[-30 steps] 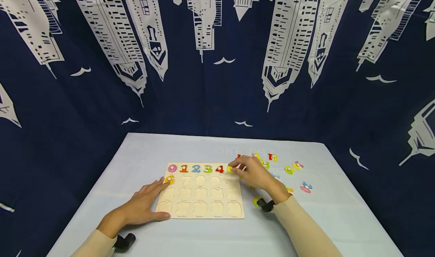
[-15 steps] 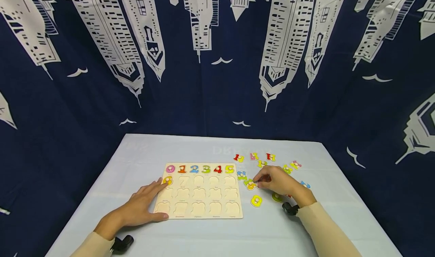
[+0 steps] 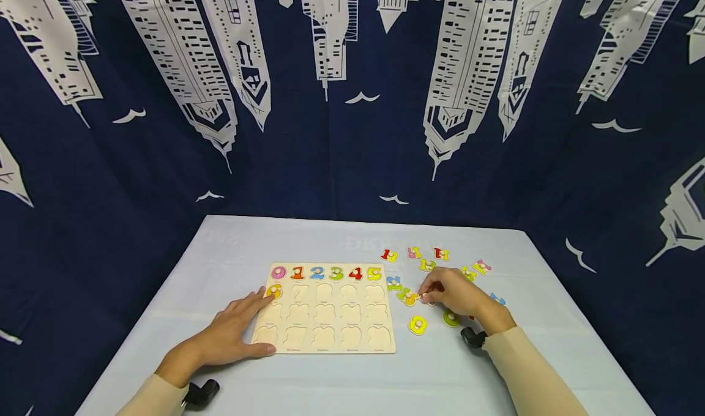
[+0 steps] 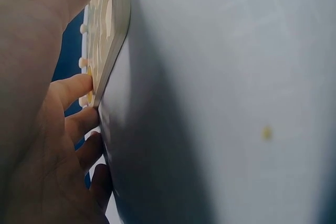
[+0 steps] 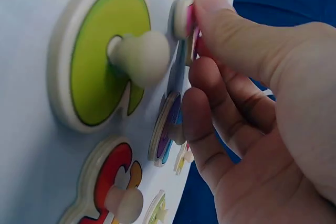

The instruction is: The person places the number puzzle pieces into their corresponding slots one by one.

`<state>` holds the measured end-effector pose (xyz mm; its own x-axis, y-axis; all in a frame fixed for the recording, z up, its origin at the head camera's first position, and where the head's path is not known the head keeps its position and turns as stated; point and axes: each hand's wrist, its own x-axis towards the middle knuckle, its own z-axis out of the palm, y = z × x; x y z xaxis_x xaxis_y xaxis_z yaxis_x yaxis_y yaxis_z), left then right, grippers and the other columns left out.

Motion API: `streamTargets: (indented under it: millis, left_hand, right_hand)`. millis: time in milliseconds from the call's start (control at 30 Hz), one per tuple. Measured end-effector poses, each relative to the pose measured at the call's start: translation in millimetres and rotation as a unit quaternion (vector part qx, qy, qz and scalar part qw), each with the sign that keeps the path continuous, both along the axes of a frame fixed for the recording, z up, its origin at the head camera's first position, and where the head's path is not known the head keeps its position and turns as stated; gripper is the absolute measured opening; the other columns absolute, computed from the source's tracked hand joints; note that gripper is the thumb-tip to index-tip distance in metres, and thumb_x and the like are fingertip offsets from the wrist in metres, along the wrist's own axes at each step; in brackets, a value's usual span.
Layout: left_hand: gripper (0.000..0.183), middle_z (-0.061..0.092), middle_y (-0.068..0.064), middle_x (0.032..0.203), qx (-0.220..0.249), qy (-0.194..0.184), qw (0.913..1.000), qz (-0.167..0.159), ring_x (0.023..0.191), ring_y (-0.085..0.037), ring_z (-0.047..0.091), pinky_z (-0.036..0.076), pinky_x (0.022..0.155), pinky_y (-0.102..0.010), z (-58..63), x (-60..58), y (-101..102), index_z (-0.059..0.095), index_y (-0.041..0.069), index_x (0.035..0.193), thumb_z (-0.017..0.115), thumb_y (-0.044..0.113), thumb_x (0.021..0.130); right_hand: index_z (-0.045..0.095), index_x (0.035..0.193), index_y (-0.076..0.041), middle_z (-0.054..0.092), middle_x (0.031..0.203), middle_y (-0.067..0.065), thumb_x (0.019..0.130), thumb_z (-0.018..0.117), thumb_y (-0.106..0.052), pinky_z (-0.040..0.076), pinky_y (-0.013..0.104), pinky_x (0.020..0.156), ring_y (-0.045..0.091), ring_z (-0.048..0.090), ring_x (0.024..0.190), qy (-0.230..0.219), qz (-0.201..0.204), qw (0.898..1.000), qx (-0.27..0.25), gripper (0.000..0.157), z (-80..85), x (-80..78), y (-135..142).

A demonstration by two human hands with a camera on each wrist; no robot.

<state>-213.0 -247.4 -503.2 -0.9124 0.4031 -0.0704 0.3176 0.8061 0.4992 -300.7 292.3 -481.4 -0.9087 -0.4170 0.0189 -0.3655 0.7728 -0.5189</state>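
Observation:
A wooden number puzzle board (image 3: 325, 324) lies on the table, its top row holding pieces 0 to 5. My left hand (image 3: 234, 330) rests along the board's left edge, fingers extended, the index fingertip by the yellow 6 piece (image 3: 273, 291); the left wrist view shows the fingers (image 4: 79, 127) against that edge. To the right of the board, my right hand (image 3: 459, 293) pinches a pink puzzle piece (image 5: 185, 18) between thumb and fingers, mostly hidden behind them. Near it lie a yellow 8 piece (image 3: 418, 325) and a green 9 piece (image 5: 107, 56) with a round knob.
Several loose two-digit pieces are scattered at the back right, among them a red-and-yellow 13 (image 3: 389, 256). A red-and-orange piece (image 5: 113, 182) lies beside the green one. A dark blue curtain (image 3: 330, 159) hangs behind the white table (image 3: 308, 385).
My right hand has moved from the yellow 5 at the board's top right to the loose pieces, where it now pinches the pink piece. The left hand stays put.

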Motion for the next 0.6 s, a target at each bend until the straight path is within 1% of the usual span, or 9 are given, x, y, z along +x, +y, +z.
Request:
streamTargets:
  millis: [167, 300, 467, 600]
  left_hand:
    - [0.114, 0.028, -0.019, 0.194, 0.0, 0.001, 1.0, -0.002, 0.171, -0.056, 0.037, 0.038, 0.125, -0.087, 1.4, -0.6, 1.7, 0.042, 0.02, 0.182, 0.091, 0.07, 0.092]
    - [0.114, 0.028, -0.019, 0.194, -0.001, 0.002, 1.0, -0.003, 0.17, -0.056, 0.038, 0.038, 0.125, -0.088, 1.9, -0.3, 2.4, 0.042, 0.019, 0.182, 0.091, 0.07, 0.092]
    - [0.114, 0.028, -0.02, 0.194, 0.0, 0.001, 1.0, -0.003, 0.171, -0.056, 0.037, 0.037, 0.126, -0.088, 1.7, -0.1, 2.5, 0.042, 0.019, 0.182, 0.091, 0.069, 0.092]
    - [0.114, 0.029, -0.02, 0.193, 0.0, -0.001, 1.0, -0.001, 0.171, -0.057, 0.036, 0.036, 0.126, -0.089, 3.1, 0.5, 2.4, 0.042, 0.018, 0.182, 0.092, 0.069, 0.092]
  right_hand:
    - [0.085, 0.099, -0.021, 0.073, 0.1, -0.007, 0.101, 0.092, -0.019, 0.052, 0.026, 0.083, 0.012, 0.059, 0.091, 0.031, -0.023, 0.999, -0.002, 0.008, 1.4, 0.6, 2.4]
    - [0.081, 0.099, -0.02, 0.072, 0.098, -0.006, 0.102, 0.091, -0.021, 0.052, 0.026, 0.082, 0.013, 0.061, 0.091, 0.048, -0.04, 0.998, -0.02, 0.01, 4.4, 0.9, 2.3]
    - [0.079, 0.102, -0.017, 0.075, 0.093, -0.005, 0.104, 0.091, -0.021, 0.056, 0.022, 0.078, 0.014, 0.065, 0.088, 0.037, -0.047, 0.996, -0.066, 0.013, 8.4, 1.7, -7.4]
    - [0.083, 0.104, -0.017, 0.08, 0.094, -0.004, 0.104, 0.091, -0.019, 0.058, 0.022, 0.075, 0.014, 0.068, 0.083, 0.025, -0.025, 0.993, -0.112, 0.008, 9.6, 1.4, -24.5]
